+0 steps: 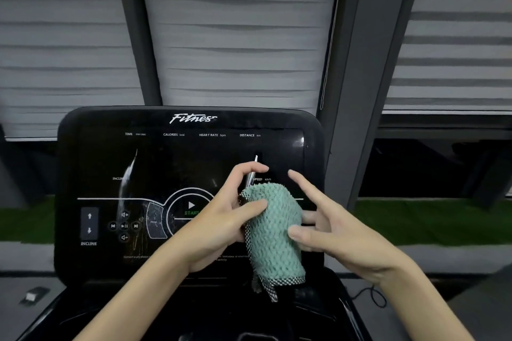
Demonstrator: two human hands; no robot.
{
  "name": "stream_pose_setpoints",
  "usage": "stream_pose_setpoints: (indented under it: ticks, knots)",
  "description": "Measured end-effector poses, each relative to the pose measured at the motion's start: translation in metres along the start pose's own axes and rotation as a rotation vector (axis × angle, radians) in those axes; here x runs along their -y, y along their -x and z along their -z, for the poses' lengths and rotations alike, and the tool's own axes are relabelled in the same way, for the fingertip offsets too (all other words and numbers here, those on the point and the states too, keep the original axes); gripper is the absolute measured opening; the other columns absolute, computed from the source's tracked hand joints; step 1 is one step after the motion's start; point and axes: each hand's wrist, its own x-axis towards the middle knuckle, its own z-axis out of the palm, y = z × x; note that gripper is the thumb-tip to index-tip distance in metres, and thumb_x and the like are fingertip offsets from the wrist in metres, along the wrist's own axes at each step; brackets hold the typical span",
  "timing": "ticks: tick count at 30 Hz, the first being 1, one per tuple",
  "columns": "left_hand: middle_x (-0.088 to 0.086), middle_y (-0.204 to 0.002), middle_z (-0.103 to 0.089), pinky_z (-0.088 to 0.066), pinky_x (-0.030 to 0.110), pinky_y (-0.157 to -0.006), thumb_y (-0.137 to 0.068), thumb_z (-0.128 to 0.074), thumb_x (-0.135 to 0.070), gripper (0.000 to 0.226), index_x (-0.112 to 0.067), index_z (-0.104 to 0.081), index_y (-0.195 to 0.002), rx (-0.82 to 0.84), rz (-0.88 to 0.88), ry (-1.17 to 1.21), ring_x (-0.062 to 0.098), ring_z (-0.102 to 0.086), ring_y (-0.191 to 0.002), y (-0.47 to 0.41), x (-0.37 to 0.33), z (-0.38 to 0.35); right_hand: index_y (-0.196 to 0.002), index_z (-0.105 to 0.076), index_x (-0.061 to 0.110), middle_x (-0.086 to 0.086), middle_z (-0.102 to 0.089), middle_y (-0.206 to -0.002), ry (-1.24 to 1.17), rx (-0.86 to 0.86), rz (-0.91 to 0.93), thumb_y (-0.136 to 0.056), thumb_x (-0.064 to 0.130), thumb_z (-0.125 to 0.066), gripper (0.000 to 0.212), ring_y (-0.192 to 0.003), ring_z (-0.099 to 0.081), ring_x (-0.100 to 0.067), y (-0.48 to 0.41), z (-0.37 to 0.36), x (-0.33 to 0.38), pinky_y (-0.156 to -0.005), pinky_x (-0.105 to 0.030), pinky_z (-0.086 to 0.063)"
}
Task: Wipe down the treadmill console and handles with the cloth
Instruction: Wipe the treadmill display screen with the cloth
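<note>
Head view, green waffle-weave cloth [274, 230] at centre-right of the frame, held up between both hands in front of the treadmill console [180, 158], apart from its screen. Left hand [221, 224] grips the cloth's left edge, thumb [259, 204] pressed on the front face, index finger curled above it. Right hand [338, 230] pinches the right edge, thumb on the front and fingers [309, 216] behind, index finger raised free.

Cloth folded into a long shape, long axis near vertical in the frame. Rounded fold points up, checked hem hangs at the bottom.

Console is glossy black, marked "Fitness", with a START button [191, 206] and INCLINE arrows at lower left. Pale smears on its left half.

Behind: grey blinds [238, 36], a dark window post [357, 91], a green strip [432, 221] at mid-right. Thin cable [371, 296] on the floor, lower right.
</note>
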Motion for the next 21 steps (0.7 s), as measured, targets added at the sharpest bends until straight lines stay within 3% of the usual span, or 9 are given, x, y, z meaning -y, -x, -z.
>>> stream_pose_setpoints:
  ticks: [3, 5, 7, 9, 12, 15, 17, 19, 21]
  knots:
    - [0.014, -0.108, -0.061, -0.053, 0.038, -0.073, -0.1, -0.051, -0.009, 0.036, -0.043, -0.05, -0.113, -0.022, -0.03, -0.094, 0.021, -0.061, -0.087, -0.005, 0.005, 0.007, -0.145, -0.02, 0.046, -0.017, -0.066, -0.12, -0.071, -0.082, 0.036, -0.081, 0.002, -0.067, 0.09, -0.112, -0.063, -0.032, -0.002, 0.005, -0.005, -0.093, -0.04, -0.051]
    - [0.008, -0.104, -0.061, -0.056, 0.039, -0.074, -0.098, -0.056, -0.01, 0.03, -0.038, -0.051, -0.108, -0.044, -0.053, -0.12, 0.019, -0.061, -0.085, -0.009, 0.008, 0.013, -0.144, -0.028, 0.04, -0.019, -0.067, -0.117, -0.098, -0.132, 0.071, -0.079, -0.002, -0.067, 0.086, -0.109, -0.064, -0.033, -0.004, 0.009, -0.007, -0.089, -0.037, -0.053]
    - [0.01, -0.106, -0.063, -0.058, 0.047, -0.08, -0.089, -0.069, -0.014, 0.029, -0.032, -0.054, -0.105, -0.055, -0.057, -0.105, 0.022, -0.065, -0.088, -0.011, 0.011, 0.02, -0.138, -0.04, 0.032, -0.02, -0.068, -0.112, -0.11, -0.184, 0.108, -0.078, -0.003, -0.068, 0.075, -0.102, -0.067, -0.032, -0.005, 0.009, -0.008, -0.081, -0.032, -0.054]
    - [0.013, -0.116, -0.064, -0.058, 0.048, -0.08, -0.07, -0.088, -0.016, 0.043, -0.025, -0.059, -0.101, 0.008, -0.039, -0.122, 0.029, -0.069, -0.097, -0.011, 0.014, 0.026, -0.125, -0.051, 0.022, -0.022, -0.068, -0.107, -0.12, -0.237, 0.158, -0.076, -0.001, -0.069, 0.057, -0.093, -0.067, -0.03, -0.007, 0.01, -0.01, -0.074, -0.03, -0.054]
    - [0.0, -0.118, -0.066, -0.057, 0.044, -0.088, -0.055, -0.094, -0.023, 0.053, -0.032, -0.068, -0.1, 0.077, -0.037, -0.356, 0.024, -0.069, -0.102, -0.014, 0.018, 0.026, -0.105, -0.062, 0.01, -0.018, -0.067, -0.106, -0.1, -0.294, 0.203, -0.074, 0.001, -0.073, 0.035, -0.092, -0.065, -0.028, -0.007, 0.014, -0.012, -0.074, -0.028, -0.053]
    - [-0.016, -0.111, -0.061, -0.046, 0.025, -0.095, -0.064, -0.089, -0.028, 0.038, -0.045, -0.07, -0.093, -0.111, -0.165, -0.704, 0.001, -0.06, -0.105, -0.023, 0.023, 0.023, -0.112, -0.065, 0.011, -0.013, -0.066, -0.117, 0.037, -0.21, 0.135, -0.064, -0.007, -0.082, 0.054, -0.103, -0.067, -0.027, -0.005, 0.017, -0.014, -0.084, -0.035, -0.056]
    - [-0.019, -0.112, -0.055, -0.038, 0.015, -0.092, -0.073, -0.083, -0.027, 0.027, -0.047, -0.068, -0.082, -0.183, -0.205, -0.799, -0.004, -0.054, -0.104, -0.027, 0.023, 0.021, -0.117, -0.062, 0.017, -0.009, -0.067, -0.115, 0.214, -0.179, 0.06, -0.063, -0.007, -0.084, 0.063, -0.098, -0.069, -0.025, -0.007, 0.017, -0.018, -0.082, -0.04, -0.057]
    - [-0.02, -0.12, -0.05, -0.035, 0.017, -0.096, -0.077, -0.08, -0.029, 0.023, -0.046, -0.065, -0.079, -0.195, -0.188, -0.847, -0.003, -0.05, -0.111, -0.03, 0.023, 0.021, -0.11, -0.066, 0.03, 0.0, -0.066, -0.11, 0.509, -0.267, 0.093, -0.068, 0.009, -0.082, 0.049, -0.093, -0.069, -0.019, -0.014, 0.018, -0.022, -0.082, -0.041, -0.057]
    - [-0.023, -0.13, -0.044, -0.031, 0.025, -0.102, -0.08, -0.077, -0.033, 0.016, -0.043, -0.065, -0.079, -0.203, -0.177, -0.873, 0.001, -0.042, -0.122, -0.03, 0.023, 0.023, -0.097, -0.071, 0.034, 0.007, -0.063, -0.107, 0.65, -0.362, 0.134, -0.075, 0.016, -0.076, 0.029, -0.099, -0.062, -0.007, -0.017, 0.024, -0.024, -0.088, -0.034, -0.052]
